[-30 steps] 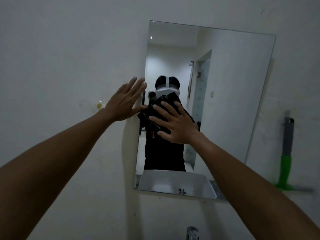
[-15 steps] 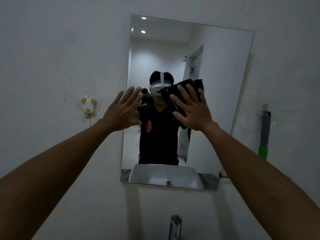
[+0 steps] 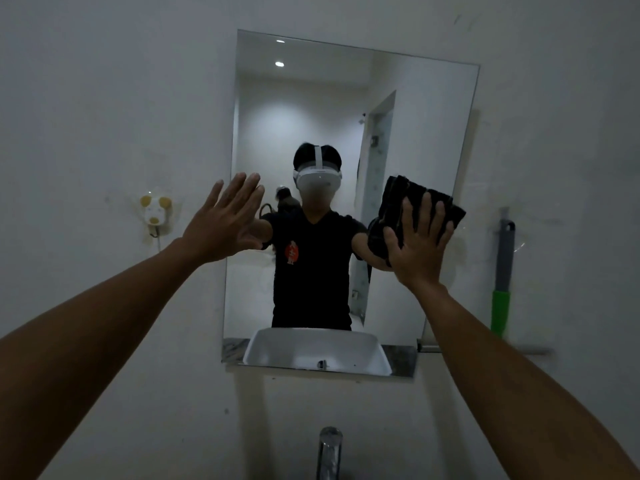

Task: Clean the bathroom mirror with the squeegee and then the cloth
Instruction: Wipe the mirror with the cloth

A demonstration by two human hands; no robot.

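Note:
A rectangular mirror (image 3: pixel 415 126) hangs on the white wall. My right hand (image 3: pixel 419 247) presses a folded black cloth (image 3: pixel 394 202) flat against the glass near the mirror's right edge, fingers spread and straight. My left hand (image 3: pixel 225 223) lies flat with straight fingers on the mirror's left edge, half on the wall. The squeegee (image 3: pixel 502 271), grey with a green handle, hangs on the wall to the right of the mirror, apart from both hands.
A chrome tap (image 3: pixel 329 452) rises at the bottom centre. A small white and yellow hook (image 3: pixel 154 211) sticks to the wall left of the mirror. A short rail (image 3: pixel 533 349) runs below the squeegee. The mirror reflects a white basin and a person.
My right hand has slid the cloth across the glass from left of centre to the mirror's right side. My left hand stays at the left edge. The view has tilted.

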